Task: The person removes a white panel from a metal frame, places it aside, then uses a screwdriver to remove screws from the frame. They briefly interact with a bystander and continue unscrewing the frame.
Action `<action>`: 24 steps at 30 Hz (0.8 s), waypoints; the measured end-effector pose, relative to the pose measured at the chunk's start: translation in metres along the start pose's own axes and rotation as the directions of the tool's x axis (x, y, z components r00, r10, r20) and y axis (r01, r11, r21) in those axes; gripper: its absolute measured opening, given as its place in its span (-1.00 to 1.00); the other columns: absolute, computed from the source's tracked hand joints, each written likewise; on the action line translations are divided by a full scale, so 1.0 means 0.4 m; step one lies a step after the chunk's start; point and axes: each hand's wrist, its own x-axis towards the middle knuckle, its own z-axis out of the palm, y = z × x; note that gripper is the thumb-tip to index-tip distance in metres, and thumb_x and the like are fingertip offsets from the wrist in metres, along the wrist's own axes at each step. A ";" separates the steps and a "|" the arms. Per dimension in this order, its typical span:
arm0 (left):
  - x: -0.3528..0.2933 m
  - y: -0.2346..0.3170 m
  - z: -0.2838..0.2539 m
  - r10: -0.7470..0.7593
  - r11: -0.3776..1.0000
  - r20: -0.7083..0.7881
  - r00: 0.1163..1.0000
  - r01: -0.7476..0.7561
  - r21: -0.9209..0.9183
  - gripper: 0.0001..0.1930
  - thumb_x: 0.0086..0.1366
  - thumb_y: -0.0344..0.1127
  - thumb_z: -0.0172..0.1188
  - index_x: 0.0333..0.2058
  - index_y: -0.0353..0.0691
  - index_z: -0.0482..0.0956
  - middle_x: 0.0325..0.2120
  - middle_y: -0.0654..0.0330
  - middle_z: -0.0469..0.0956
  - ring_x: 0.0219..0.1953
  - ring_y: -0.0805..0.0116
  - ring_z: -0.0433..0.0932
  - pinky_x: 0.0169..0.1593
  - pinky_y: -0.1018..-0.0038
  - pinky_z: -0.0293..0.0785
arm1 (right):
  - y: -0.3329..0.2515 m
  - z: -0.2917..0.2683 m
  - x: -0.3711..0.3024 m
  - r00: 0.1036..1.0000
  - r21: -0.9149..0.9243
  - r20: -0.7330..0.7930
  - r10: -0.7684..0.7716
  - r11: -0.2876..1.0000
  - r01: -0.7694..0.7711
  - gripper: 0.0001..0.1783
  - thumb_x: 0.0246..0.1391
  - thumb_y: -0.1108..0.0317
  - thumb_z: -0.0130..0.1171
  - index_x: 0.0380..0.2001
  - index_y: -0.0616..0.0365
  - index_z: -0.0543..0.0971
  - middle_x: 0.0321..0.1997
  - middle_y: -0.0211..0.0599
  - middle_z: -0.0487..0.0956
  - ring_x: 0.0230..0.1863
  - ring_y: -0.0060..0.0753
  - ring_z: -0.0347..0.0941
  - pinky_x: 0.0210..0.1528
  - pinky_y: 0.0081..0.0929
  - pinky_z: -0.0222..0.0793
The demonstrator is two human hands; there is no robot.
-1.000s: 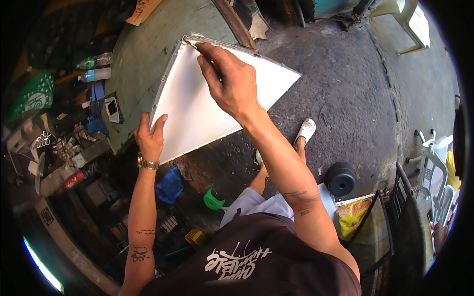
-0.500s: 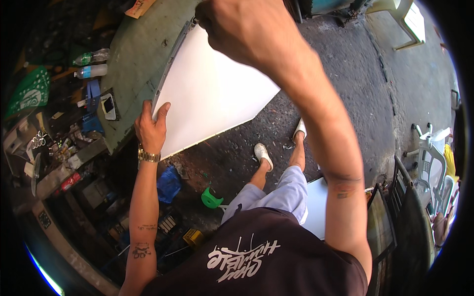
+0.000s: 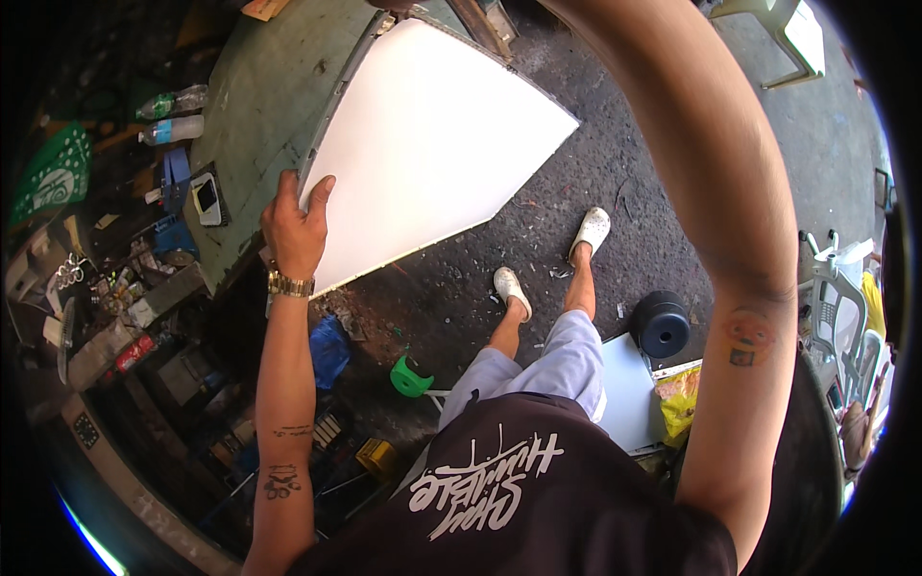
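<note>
I hold a large white flat panel (image 3: 432, 144) tilted over a green workbench (image 3: 254, 106). My left hand (image 3: 293, 226), with a gold watch at the wrist, grips the panel's near left edge, fingers on its face. My right arm arches over the panel to its far corner. Only a sliver of my right hand (image 3: 389, 4) shows at the top rim, at that corner. My legs and white shoes (image 3: 594, 230) stand on the dark floor beside the panel.
Two plastic bottles (image 3: 173, 115) and a small screen device (image 3: 206, 197) lie on the bench. Cluttered tools fill the shelves (image 3: 115, 317) at left. A black round weight (image 3: 661, 324), a white sheet (image 3: 629, 389), a yellow bag (image 3: 680, 398) and a green stool (image 3: 411, 376) sit on the floor.
The panel's far end has risen toward the camera with my right hand, which has gone past the top rim. My left hand kept its grip on the near edge.
</note>
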 end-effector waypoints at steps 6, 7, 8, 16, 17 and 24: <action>0.000 -0.008 0.004 0.038 0.999 -0.025 0.999 -0.038 0.025 -0.56 0.31 0.03 0.27 -0.26 -0.30 0.47 -0.64 -0.06 0.54 -0.58 -0.16 0.53 -0.51 0.15 0.36 | 0.033 0.098 0.007 0.992 0.109 -0.050 0.115 0.988 -0.109 -0.73 0.14 0.40 0.05 -0.28 0.36 0.67 -0.25 0.13 0.67 -0.15 0.05 0.66 -0.16 -0.11 0.56; 0.000 -0.009 0.004 0.049 0.998 -0.032 0.998 -0.048 0.033 -0.56 0.31 0.04 0.27 -0.26 -0.30 0.47 -0.64 -0.06 0.54 -0.59 -0.16 0.52 -0.51 0.15 0.36 | 0.052 0.117 -0.003 0.998 0.098 -0.069 0.006 0.995 0.001 -0.72 0.16 0.40 0.01 -0.33 0.36 0.66 -0.34 0.13 0.66 -0.20 0.07 0.66 -0.20 -0.10 0.56; -0.001 -0.010 0.005 0.062 0.997 -0.032 0.998 -0.061 0.040 -0.55 0.31 0.06 0.27 -0.26 -0.30 0.47 -0.64 -0.06 0.53 -0.59 -0.15 0.52 -0.51 0.15 0.35 | 0.055 0.147 0.006 0.996 0.085 -0.089 0.005 0.996 0.002 -0.74 0.15 0.39 0.03 -0.34 0.31 0.67 -0.35 0.12 0.66 -0.19 0.06 0.66 -0.18 -0.10 0.57; 0.004 -0.013 0.008 0.059 0.997 -0.044 0.997 -0.057 0.046 -0.53 0.31 0.06 0.26 -0.23 -0.33 0.48 -0.64 -0.10 0.52 -0.57 -0.17 0.52 -0.48 0.13 0.36 | 0.073 0.344 -0.082 0.984 0.234 -0.169 0.054 0.972 -0.013 -0.77 0.23 0.30 0.09 -0.15 0.07 0.67 -0.22 -0.08 0.69 -0.18 -0.06 0.65 -0.09 -0.12 0.56; 0.005 -0.009 0.007 0.067 0.996 -0.060 0.996 -0.063 0.055 -0.53 0.31 0.06 0.26 -0.23 -0.33 0.48 -0.64 -0.10 0.53 -0.57 -0.18 0.52 -0.48 0.12 0.36 | 0.074 0.355 -0.099 0.954 0.302 -0.300 0.018 0.950 0.077 -0.72 0.27 0.25 0.13 -0.01 0.05 0.63 -0.09 -0.17 0.69 -0.15 -0.12 0.66 -0.03 -0.24 0.57; 0.005 0.027 -0.019 -0.043 0.998 0.075 0.996 0.046 -0.037 -0.55 0.34 0.03 0.22 -0.17 -0.32 0.51 -0.52 -0.12 0.58 -0.44 -0.17 0.58 -0.37 0.13 0.41 | 0.038 0.359 -0.134 0.928 0.129 -0.373 -0.008 0.990 0.061 -0.78 0.26 0.22 0.14 -0.12 0.06 0.61 -0.23 -0.20 0.68 -0.28 -0.14 0.66 -0.22 -0.21 0.59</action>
